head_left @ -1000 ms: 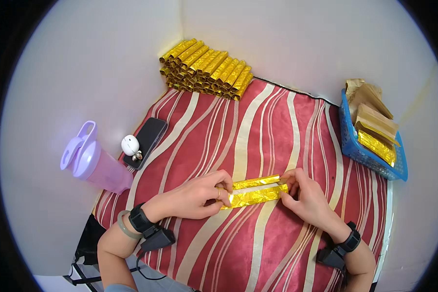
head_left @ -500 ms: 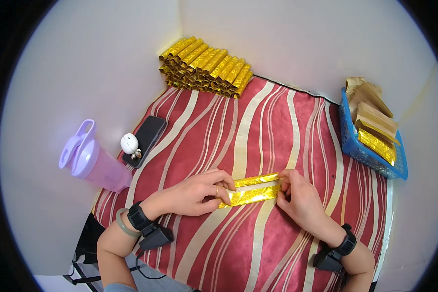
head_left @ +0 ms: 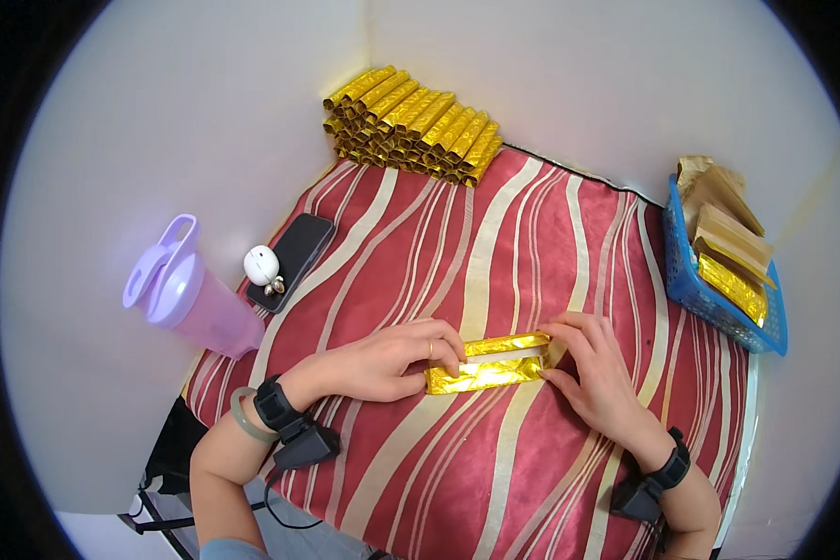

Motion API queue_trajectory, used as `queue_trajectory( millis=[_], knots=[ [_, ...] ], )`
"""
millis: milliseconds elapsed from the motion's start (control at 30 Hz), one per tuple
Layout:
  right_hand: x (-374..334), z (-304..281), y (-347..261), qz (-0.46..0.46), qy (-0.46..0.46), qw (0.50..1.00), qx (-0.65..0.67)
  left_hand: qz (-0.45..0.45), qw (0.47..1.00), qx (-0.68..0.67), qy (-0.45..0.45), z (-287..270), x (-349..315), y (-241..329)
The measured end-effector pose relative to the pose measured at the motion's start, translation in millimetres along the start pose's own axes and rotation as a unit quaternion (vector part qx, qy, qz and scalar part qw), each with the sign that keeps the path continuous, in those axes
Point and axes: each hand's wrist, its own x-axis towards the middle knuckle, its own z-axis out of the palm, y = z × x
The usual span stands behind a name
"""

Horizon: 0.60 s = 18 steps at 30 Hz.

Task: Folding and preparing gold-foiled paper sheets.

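Note:
A strip of gold foil paper (head_left: 488, 375) lies on the striped cloth in front of me, folded lengthwise, with a pale band between its gold edges. My left hand (head_left: 389, 359) holds the strip's left end, its curled fingertips on the top and its thumb by the lower edge. At the other end, my right hand (head_left: 595, 373) grips the paper, forefinger on the upper corner and thumb on the lower one. That hand's remaining fingers are partly hidden behind the forefinger.
Gold foil tubes (head_left: 411, 126) are stacked at the far corner. On the left are a purple bottle (head_left: 205, 303), a black phone (head_left: 301, 247) and a white earbud case (head_left: 261, 265). A blue basket (head_left: 726, 313) with brown and gold paper stands right, near the wall.
My right thumb and forefinger have spread wider along the strip's right end. The left hand keeps its hold. The whole view has shifted slightly.

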Motion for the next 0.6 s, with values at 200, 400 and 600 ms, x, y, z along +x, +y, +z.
queue_trajectory(
  millis=[200,400,600],
  knots=[
    [-2.4,0.8,10.9,-0.055,-0.048,0.997,-0.026,-0.014,0.999,-0.046,-0.001,-1.3,0.9,-1.3],
    [-2.8,2.0,10.6,-0.097,-0.074,0.987,-0.100,-0.021,0.998,-0.054,-0.002,-1.7,1.6,-0.5],
    [-1.8,-1.3,-4.1,-0.174,-0.104,0.953,-0.226,-0.022,0.998,-0.056,-0.001,-1.3,1.2,-0.9]
  ],
)
